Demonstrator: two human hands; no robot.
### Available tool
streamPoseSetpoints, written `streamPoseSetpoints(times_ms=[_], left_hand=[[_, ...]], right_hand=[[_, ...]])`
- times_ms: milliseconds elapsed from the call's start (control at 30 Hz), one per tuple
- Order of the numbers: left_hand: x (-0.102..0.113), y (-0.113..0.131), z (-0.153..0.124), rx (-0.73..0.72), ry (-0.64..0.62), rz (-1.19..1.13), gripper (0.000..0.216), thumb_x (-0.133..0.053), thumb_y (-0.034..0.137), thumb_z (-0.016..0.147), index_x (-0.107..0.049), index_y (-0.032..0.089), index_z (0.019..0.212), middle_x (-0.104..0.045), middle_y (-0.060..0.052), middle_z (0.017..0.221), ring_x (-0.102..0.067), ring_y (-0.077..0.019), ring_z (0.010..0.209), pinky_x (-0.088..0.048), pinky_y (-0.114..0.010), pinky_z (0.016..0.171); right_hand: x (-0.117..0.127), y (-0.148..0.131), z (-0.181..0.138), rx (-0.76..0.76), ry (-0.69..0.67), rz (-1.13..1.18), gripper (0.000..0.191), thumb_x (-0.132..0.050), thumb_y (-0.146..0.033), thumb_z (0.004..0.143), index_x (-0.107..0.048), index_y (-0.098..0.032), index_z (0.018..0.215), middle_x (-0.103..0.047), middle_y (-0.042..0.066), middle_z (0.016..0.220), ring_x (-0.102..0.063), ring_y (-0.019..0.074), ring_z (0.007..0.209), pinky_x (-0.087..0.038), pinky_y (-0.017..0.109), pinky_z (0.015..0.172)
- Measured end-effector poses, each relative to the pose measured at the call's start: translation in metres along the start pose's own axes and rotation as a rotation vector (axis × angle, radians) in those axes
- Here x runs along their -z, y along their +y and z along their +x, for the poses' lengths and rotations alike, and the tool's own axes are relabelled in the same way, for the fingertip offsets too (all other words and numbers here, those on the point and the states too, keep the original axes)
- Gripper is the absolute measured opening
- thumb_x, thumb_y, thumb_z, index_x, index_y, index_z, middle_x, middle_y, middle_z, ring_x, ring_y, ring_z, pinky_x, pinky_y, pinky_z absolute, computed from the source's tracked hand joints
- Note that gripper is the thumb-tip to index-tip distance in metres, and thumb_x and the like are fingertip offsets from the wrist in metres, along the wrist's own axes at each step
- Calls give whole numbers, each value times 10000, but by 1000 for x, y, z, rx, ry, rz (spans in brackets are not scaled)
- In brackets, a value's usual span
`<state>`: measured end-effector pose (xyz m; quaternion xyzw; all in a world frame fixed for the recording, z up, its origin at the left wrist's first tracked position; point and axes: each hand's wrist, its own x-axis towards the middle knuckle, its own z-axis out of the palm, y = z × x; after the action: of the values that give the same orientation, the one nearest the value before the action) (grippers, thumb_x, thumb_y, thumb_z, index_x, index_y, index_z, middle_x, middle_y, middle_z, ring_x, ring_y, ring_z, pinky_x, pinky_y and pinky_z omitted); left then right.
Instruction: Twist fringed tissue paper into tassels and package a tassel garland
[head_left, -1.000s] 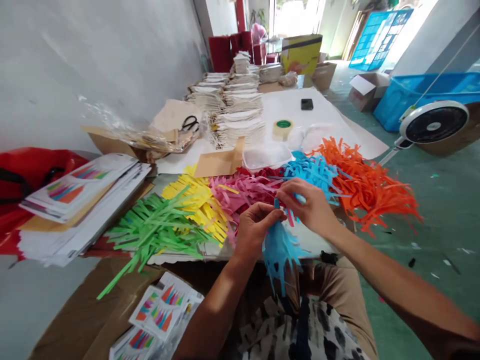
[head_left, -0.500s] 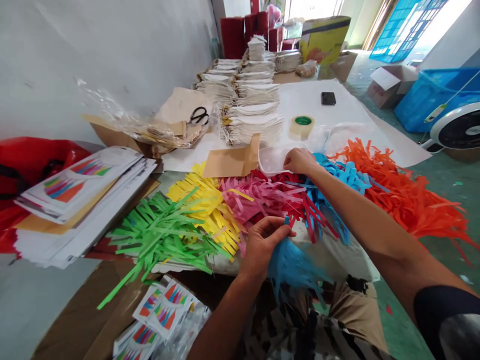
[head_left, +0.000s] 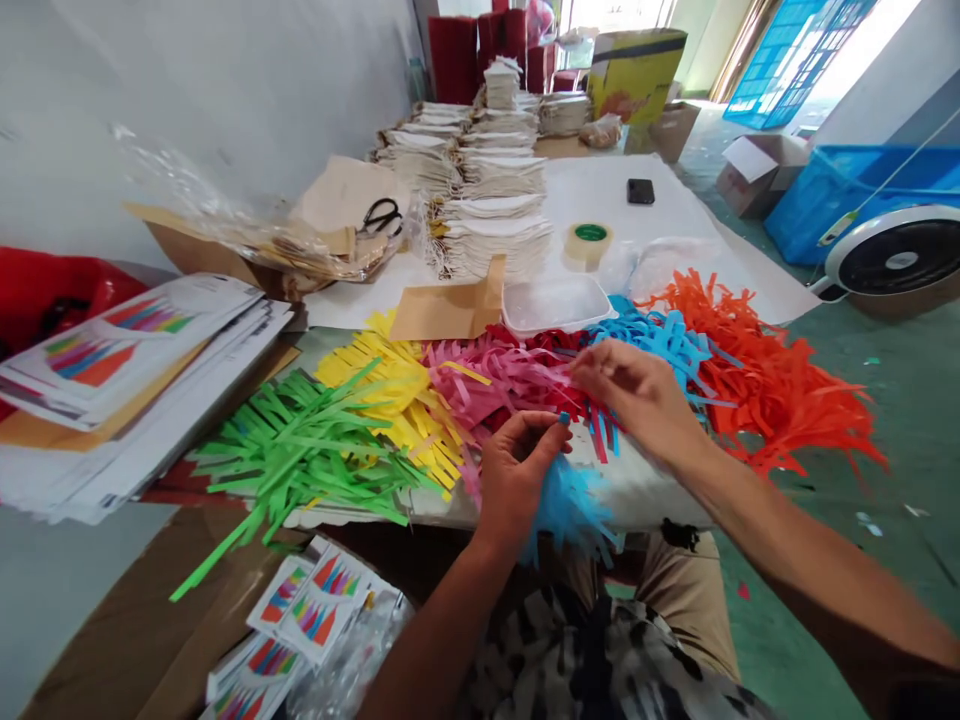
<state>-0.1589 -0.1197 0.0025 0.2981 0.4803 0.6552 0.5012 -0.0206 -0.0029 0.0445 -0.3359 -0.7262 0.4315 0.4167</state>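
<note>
My left hand (head_left: 521, 465) pinches the top of a blue paper tassel (head_left: 574, 505), whose strips hang below the fingers over the table's front edge. My right hand (head_left: 630, 395) is just to the right of it, thumb and fingertips closed together; whatever is between them is too small to make out. Beneath and behind the hands lie pink tassels (head_left: 495, 385) and blue tassels (head_left: 660, 345), with dark red ones partly covered. A clear plastic tray (head_left: 555, 305) sits behind the right hand.
Yellow (head_left: 397, 390), green (head_left: 300, 450) and orange tassels (head_left: 780, 390) spread to the sides. Farther back are a tape roll (head_left: 589, 245), a phone (head_left: 640, 191), scissors (head_left: 381, 215) and stacked white bundles (head_left: 495, 235). Printed sheets (head_left: 135, 350) lie left; a fan (head_left: 900, 250) stands right.
My right hand has left the plastic tray and come back toward my left hand. The left hand keeps hold of the blue tassel. The view has shifted slightly.
</note>
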Motion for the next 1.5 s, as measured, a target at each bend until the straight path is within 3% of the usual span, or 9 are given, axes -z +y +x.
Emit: streamPoseSetpoints(times_ms=[100, 200, 300, 533, 767, 1067, 1233, 1367, 1500], left_hand=[[-11, 5, -11, -68, -27, 83, 201, -835, 375, 894, -775, 187, 933, -755, -5, 805, -689, -117, 756, -527, -214, 738], [-23, 8, -19, -123, -47, 130, 190, -829, 364, 899, -772, 184, 920, -757, -9, 795, -690, -125, 749, -531, -223, 735], [-32, 8, -25, -153, -57, 167, 186, -827, 361, 898, -775, 183, 910, -756, -12, 793, -688, -130, 745, -534, -226, 723], [-44, 6, -33, -224, -73, 289, 147, -810, 328, 907, -772, 187, 888, -735, 2, 779, -639, -109, 699, -494, -205, 654], [-53, 5, -36, -373, -106, 353, 94, -800, 275, 920, -770, 192, 886, -756, -7, 838, -674, -122, 768, -516, -223, 718], [-60, -10, -41, -297, -12, 335, 171, -837, 313, 884, -720, 190, 880, -734, -5, 820, -699, -131, 756, -547, -226, 712], [-64, -11, -43, -235, -96, 333, 204, -841, 334, 882, -729, 194, 980, -755, -24, 882, -714, -144, 809, -561, -244, 763], [-69, -10, -44, -154, -187, 309, 181, -808, 358, 907, -763, 182, 906, -764, -28, 820, -701, -147, 764, -557, -256, 748], [-71, -11, -47, -229, -175, 352, 148, -786, 328, 924, -761, 189, 878, -753, -14, 809, -677, -136, 741, -531, -245, 712]], right_hand=[[0, -10, -49, -134, 28, 262, 130, -800, -400, 938, -787, -271, 953, -717, 0, 863, -619, 149, 747, -482, 279, 661], [1, -7, -73, -158, 61, 381, 76, -838, -371, 914, -824, -307, 953, -741, 0, 953, -668, 148, 841, -525, 266, 717], [5, -4, -82, -148, 95, 396, 44, -840, -334, 917, -838, -341, 960, -748, -10, 988, -687, 144, 904, -546, 260, 784], [14, -8, -100, -166, 157, 375, 37, -788, -337, 962, -793, -303, 950, -705, -10, 973, -646, 140, 881, -517, 262, 768], [19, -6, -113, -141, 182, 325, 57, -749, -348, 992, -782, -303, 982, -690, 4, 1008, -625, 164, 958, -497, 278, 833], [14, -1, -131, -120, 312, 241, 61, -738, -333, 995, -778, -290, 980, -694, 1, 976, -634, 169, 942, -507, 293, 866], [17, -4, -134, -130, 340, 250, 118, -698, -358, 1017, -735, -274, 944, -667, -1, 915, -623, 162, 872, -510, 285, 803], [20, -5, -136, -130, 355, 257, 127, -687, -352, 1024, -710, -269, 931, -642, -6, 873, -597, 152, 816, -496, 280, 762], [23, 0, -142, -109, 391, 273, 66, -721, -318, 1002, -740, -283, 950, -660, 2, 934, -610, 165, 903, -491, 299, 832]])
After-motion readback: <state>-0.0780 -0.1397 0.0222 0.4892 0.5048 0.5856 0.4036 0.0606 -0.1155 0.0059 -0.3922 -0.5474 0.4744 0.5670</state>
